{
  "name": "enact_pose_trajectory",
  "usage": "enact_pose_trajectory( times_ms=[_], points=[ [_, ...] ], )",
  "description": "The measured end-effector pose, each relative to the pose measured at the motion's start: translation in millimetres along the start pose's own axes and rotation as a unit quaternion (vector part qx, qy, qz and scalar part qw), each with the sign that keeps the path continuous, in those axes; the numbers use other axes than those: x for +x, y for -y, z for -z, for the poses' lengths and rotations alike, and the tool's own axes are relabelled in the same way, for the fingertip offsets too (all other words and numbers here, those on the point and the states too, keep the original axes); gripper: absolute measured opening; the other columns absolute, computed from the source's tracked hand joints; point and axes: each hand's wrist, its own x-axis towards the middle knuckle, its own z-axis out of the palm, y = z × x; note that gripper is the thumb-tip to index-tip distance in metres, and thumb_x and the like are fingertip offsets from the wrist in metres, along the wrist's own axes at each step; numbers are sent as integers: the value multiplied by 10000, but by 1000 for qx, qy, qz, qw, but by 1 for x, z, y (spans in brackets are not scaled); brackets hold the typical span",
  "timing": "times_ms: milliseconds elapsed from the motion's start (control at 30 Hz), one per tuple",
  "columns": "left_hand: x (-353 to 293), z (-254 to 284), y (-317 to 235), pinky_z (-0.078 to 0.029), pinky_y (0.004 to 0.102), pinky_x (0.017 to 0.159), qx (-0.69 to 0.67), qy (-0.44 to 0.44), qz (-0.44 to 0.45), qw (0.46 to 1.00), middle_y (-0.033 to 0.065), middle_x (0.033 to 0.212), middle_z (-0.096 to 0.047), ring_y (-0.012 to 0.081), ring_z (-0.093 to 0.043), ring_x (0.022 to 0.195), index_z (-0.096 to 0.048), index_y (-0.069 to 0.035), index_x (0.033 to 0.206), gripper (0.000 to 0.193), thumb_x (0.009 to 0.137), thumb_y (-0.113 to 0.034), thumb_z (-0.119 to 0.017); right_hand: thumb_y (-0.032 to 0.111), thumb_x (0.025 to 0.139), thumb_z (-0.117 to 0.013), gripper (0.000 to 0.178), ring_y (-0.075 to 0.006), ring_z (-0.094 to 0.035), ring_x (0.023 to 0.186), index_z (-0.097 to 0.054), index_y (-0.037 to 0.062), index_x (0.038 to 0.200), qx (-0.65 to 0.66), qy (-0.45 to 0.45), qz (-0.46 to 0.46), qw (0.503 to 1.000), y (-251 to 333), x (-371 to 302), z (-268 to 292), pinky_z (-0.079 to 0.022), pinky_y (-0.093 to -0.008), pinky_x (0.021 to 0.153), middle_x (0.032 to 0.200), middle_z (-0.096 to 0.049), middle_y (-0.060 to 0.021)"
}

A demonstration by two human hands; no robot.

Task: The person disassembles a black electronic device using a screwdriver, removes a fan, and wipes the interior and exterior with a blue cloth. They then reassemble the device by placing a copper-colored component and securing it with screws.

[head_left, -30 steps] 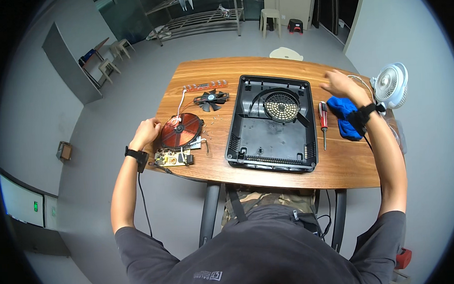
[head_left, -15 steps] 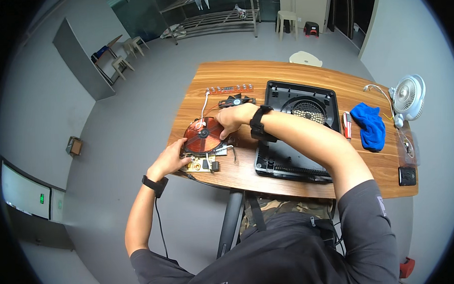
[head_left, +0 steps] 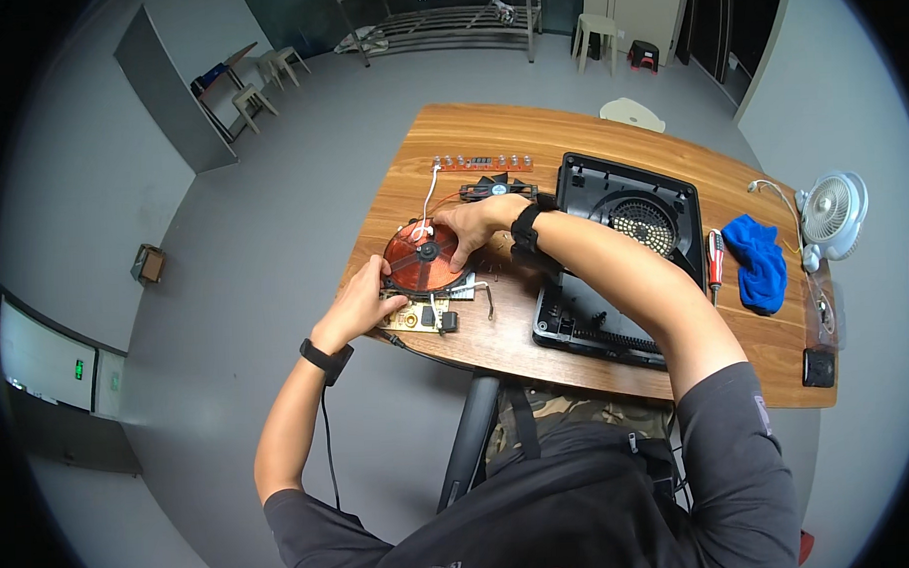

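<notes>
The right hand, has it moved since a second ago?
Yes. The right hand has crossed from the blue cloth at the table's right end, over the black housing, to the copper coil.

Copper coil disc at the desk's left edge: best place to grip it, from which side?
Take the copper coil disc by its outer rim, at opposite edges, coming from above. It lies flat on the circuit board, so only the rim offers an edge. The left hand is at the near-left rim, the right hand on the far-right side. White wires leave the far edge, so avoid that side.
</notes>
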Motion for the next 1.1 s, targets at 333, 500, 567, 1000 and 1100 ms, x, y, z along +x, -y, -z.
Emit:
enact_pose_trajectory(
  times_ms=[333, 500, 567, 1000, 1100],
  points=[
    [7, 0, -5, -531, 401, 766, 1, 1, 19, 1000, 137, 889, -626, 275, -621, 825, -497, -24, 1078, 546, 779, -259, -888, 555, 849, -758, 710, -334, -674, 1126, -680, -48, 1214, 79, -62, -82, 992, -15, 20, 1, -534, -415, 937, 1224, -705, -209],
    [7, -7, -1, -544, 397, 804, -52, 20, 10, 998, 141, 917, -637, 272, -642, 868, -484, -24, 1100, 526, 803, -215, -875, 348, 945, -705, 436, -293, -684, 1016, -714, -35, 1152, 108, -80, -113, 985, -9, 1, 12, -521, -398, 886, 1107, -732, -186],
    [13, -9, -7, -544, 406, 811, -56, 30, -5, 998, 158, 935, -646, 288, -646, 883, -478, -25, 1104, 528, 808, -218, -870, 271, 948, -701, 351, -254, -673, 924, -723, -28, 1131, 143, -95, -139, 975, -26, -1, 11, -525, -385, 813, 1018, -732, -155],
    [18, -16, -25, -541, 460, 833, -40, 72, -27, 996, 253, 1023, -670, 404, -673, 980, -460, -6, 1119, 540, 822, -240, -845, 97, 951, -661, 86, -177, -606, 862, -685, 28, 997, 411, -122, -188, 884, -22, -57, 12, -534, -319, 717, 944, -650, -60],
    [21, -18, -31, -538, 464, 841, -31, 71, -38, 996, 252, 1029, -669, 400, -672, 997, -459, -2, 1139, 553, 824, -244, -845, 63, 946, -662, 45, -132, -525, 693, -655, 72, 902, 425, -128, -190, 876, -33, -61, 10, -471, -302, 585, 784, -581, -4]
  ],
)
